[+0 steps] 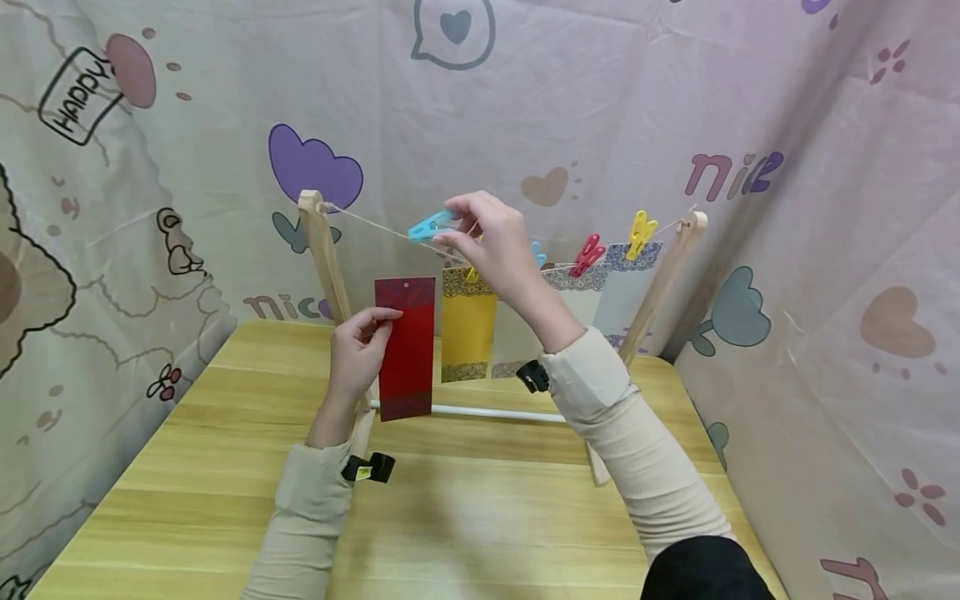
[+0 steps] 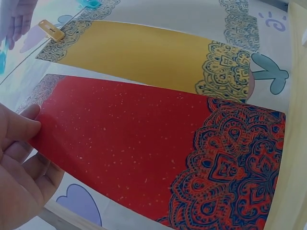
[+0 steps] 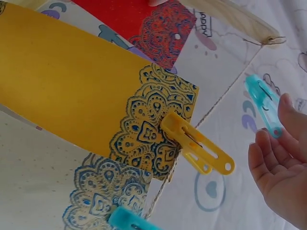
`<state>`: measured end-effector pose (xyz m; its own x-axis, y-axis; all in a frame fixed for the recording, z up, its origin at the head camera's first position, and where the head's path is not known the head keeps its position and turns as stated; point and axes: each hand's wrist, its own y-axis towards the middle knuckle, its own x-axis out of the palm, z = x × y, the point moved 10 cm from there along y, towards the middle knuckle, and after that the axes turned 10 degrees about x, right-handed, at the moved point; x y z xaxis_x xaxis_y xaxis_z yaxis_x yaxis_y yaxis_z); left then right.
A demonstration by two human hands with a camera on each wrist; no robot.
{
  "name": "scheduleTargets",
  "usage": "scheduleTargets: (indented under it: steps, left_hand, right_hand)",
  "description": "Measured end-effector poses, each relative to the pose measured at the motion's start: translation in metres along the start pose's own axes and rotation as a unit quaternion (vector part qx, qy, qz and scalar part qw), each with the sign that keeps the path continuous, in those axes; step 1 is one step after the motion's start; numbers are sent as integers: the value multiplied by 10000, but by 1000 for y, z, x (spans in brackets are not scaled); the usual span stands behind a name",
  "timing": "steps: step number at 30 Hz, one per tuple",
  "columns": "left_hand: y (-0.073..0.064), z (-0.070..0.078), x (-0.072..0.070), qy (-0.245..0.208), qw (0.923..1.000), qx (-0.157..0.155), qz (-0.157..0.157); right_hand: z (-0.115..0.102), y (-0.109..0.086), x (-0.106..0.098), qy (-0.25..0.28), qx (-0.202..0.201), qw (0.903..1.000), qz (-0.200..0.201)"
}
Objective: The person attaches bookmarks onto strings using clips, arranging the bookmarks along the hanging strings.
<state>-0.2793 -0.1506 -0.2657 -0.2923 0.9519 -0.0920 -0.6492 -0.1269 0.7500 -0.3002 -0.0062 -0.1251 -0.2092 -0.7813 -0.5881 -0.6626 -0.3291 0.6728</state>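
Note:
My left hand (image 1: 358, 354) pinches a red patterned paper card (image 1: 406, 358) by its left edge, below and left of a string (image 3: 221, 98). The card hangs upright, with a small hole near its top. Higher up, my right hand (image 1: 491, 242) holds a light blue clothespin (image 3: 263, 103) between thumb and fingers, close to the string. Beside the red card, a yellow card (image 2: 148, 52) hangs from the string under a yellow clothespin (image 3: 196, 143). A pale card (image 3: 43, 177) next to it hangs under another blue clothespin (image 3: 127, 219).
Two wooden posts (image 1: 324, 250) carry the string, with a white bar (image 1: 495, 412) low between them on the wooden table (image 1: 465, 517). Farther right, a red clothespin (image 1: 587, 255) and a yellow one clip pale cards. A printed cloth (image 1: 600, 100) surrounds the table.

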Motion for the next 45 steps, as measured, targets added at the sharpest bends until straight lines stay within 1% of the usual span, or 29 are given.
scheduleTargets:
  steps: [3,5,11,15,21,27,32,38,45]
  left_hand:
    - [2,3,-1,57,10000,67,23]
    - [3,5,-2,91,9999,97,26]
    - [6,10,-1,204,9996,212,-30]
    - [8,12,-2,239,9993,288,-38]
    - [10,13,-2,256,9992,319,-16]
    - [11,16,-3,271,9989,379,-10]
    - [13,20,-3,310,9983,492,-21]
    - [17,26,-6,359,9973,634,47]
    - [19,33,-8,436,9957,810,68]
  right_hand:
    - [0,5,5,-100,154,9998,-123]
    - [-1,8,9,-130,181,9995,-207]
    - [-6,12,15,-117,102,9994,-322]
    - [-6,15,18,-124,148,9992,-336]
    - [-7,18,21,-173,175,9992,-313]
    - [-8,20,28,-223,153,9987,-429]
    - [-9,20,32,-280,86,9982,-520]
    - [-11,20,37,-405,108,9964,-734]
    - [-13,19,39,-787,48,9925,-930]
